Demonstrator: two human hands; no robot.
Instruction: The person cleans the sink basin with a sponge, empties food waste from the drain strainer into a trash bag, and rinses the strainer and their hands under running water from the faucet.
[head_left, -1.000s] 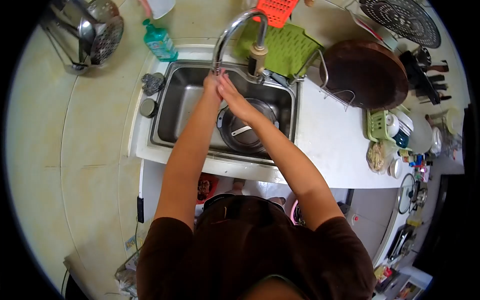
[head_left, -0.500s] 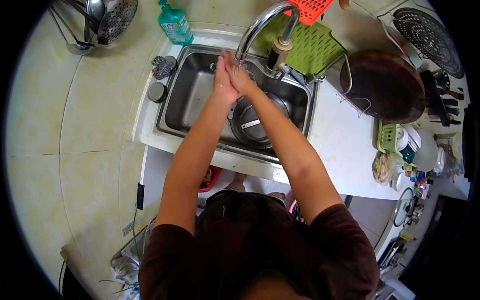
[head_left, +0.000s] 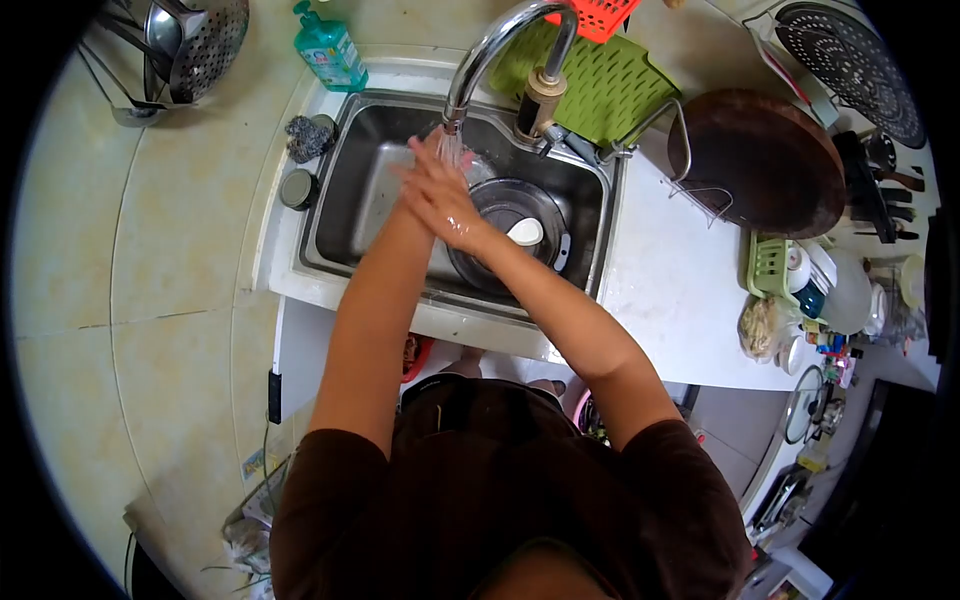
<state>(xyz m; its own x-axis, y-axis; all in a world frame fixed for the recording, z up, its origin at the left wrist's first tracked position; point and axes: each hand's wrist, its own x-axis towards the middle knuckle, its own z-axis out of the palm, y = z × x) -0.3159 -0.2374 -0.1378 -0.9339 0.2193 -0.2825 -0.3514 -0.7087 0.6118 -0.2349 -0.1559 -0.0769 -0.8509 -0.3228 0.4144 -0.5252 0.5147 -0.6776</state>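
Water from the faucet (head_left: pixel 500 45) runs over both of my hands above the metal sink (head_left: pixel 345 225). My right hand (head_left: pixel 445 208) lies across my left with its fingers stretched out, and drops of water shine on its back. Beneath it, my left hand (head_left: pixel 437 150) is partly covered; the fingers that show look spread under the stream. Neither hand holds an object. Below my right wrist, a dark round pan (head_left: pixel 490 270) rests in the sink, with a white spoon-like piece (head_left: pixel 526 232) in it.
A green soap bottle (head_left: pixel 330 50), a steel scouring pad (head_left: pixel 305 140) and a small jar (head_left: pixel 298 188) line the sink's left side. Behind the faucet stands a green slotted board (head_left: pixel 615 95). A large brown wok (head_left: pixel 757 165) leans on a wire rack at right.
My hands have come down and slightly left from beside the spout. They were palm to palm; now the right lies over the left. The white piece in the pan shows more fully, and the view has shifted.
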